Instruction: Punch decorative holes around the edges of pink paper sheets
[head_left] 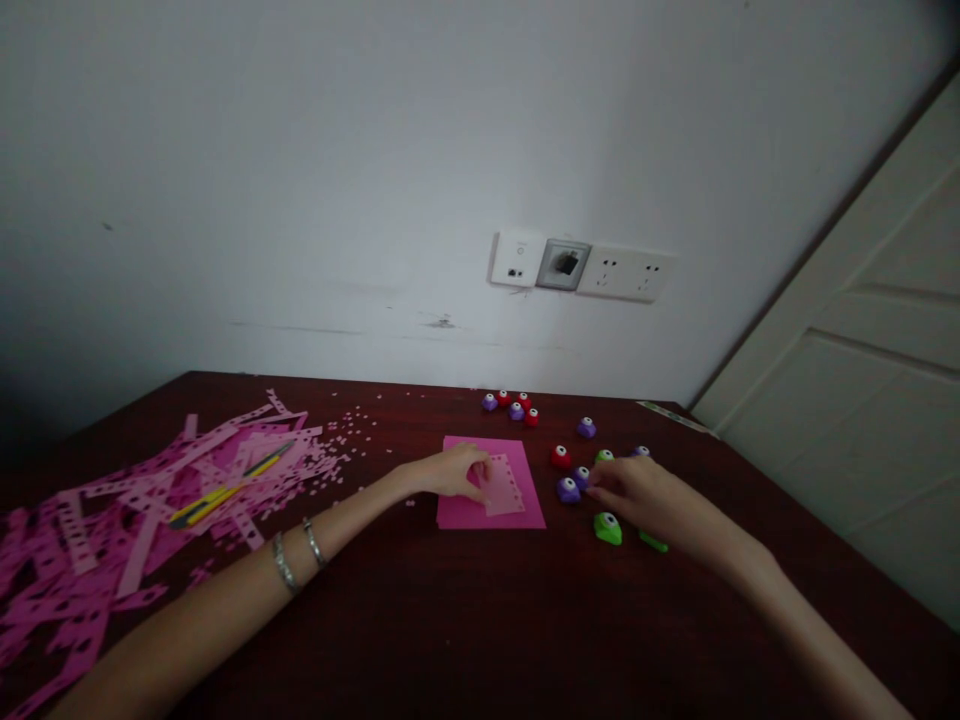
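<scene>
A small light pink card (504,487) with punched holes along its edges lies on a stack of brighter pink paper (531,490). My left hand (455,472) rests on that stack, thumb and forefinger apart in a curve, their tips at the card's left edge. My right hand (637,490) is at a group of small craft punches, its fingertips closed against a purple craft punch (581,477). Another purple punch (568,490) stands just to the left, a red punch (560,457) behind. A green punch (607,528) sits in front of the right hand, which partly covers other punches.
Punched pink strips (142,480) are heaped on the left, with a yellow cutter (225,490) on top. Tiny paper bits (322,465) are scattered beside them. Several red and purple punches (516,410) stand near the wall. Sockets (622,273) are above the table.
</scene>
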